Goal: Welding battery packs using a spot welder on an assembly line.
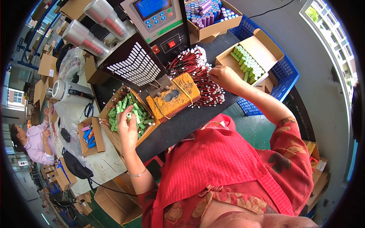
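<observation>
My left hand [128, 131] is closed around a green cylindrical battery cell [129, 115], whose pale end shows between the fingers. It hangs over a cardboard box [146, 135] filled with green cells, some with wires attached. On the right, my right hand [225, 77] has its fingers pinched at the edge of a heap of red and black wire leads [207, 81] with white connectors; whatever is in the pinch is too small to make out. Between the hands stands a spot welder [154, 34], its tips above an orange block [175, 95] bound with rubber bands.
Behind the leads, an open carton [243, 62] holds rows of green cells, beside a blue crate [285, 72]. Purple and blue cells fill another box [218, 22]. A small box [91, 136] of blue cells stands at left. A co-worker [36, 142] sits farther left.
</observation>
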A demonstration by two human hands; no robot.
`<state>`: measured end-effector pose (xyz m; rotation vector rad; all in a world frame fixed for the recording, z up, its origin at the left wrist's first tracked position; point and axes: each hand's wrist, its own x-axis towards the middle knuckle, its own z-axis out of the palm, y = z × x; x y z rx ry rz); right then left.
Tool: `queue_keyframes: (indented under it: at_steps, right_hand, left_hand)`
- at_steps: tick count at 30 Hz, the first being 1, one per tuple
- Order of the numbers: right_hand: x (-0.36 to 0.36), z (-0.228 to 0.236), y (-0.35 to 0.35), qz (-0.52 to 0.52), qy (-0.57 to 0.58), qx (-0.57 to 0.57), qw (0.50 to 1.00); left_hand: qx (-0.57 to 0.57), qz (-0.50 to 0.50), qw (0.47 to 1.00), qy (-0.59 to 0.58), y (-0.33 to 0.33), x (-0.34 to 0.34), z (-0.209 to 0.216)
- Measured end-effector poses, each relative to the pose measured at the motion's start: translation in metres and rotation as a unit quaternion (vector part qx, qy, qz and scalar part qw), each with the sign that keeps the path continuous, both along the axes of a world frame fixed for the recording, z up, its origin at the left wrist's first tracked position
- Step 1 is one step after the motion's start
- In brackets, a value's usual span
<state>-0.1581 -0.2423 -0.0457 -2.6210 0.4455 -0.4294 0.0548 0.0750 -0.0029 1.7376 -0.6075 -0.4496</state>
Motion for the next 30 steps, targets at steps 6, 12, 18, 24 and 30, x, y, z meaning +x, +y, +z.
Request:
queue_keyframes:
  at_steps: [6, 12, 18, 24, 30]
  right_hand:
    - [-0.011, 0.024, 0.000, -0.065, 0.074, -0.104, 0.990]
    - [-0.031, 0.061, 0.008, -0.142, -0.112, 0.191, 0.965]
    - [-0.036, 0.060, 0.061, -0.056, -0.076, 0.388, 0.917]
    - [-0.036, 0.045, 0.086, 0.072, -0.021, 0.295, 0.953]
    - [0.002, 0.053, 0.108, 0.012, -0.026, 0.477, 0.878]
  left_hand:
    - [0.070, 0.069, 0.973, -0.211, 0.006, 0.008, 0.019]
    - [-0.148, -0.055, 0.978, 0.138, -0.039, -0.058, 0.014]
    - [-0.250, -0.076, 0.935, 0.239, -0.077, -0.085, 0.007]
    - [-0.230, -0.117, 0.938, 0.230, -0.084, -0.093, 0.000]
    - [-0.222, -0.111, 0.923, 0.293, -0.076, -0.095, -0.005]
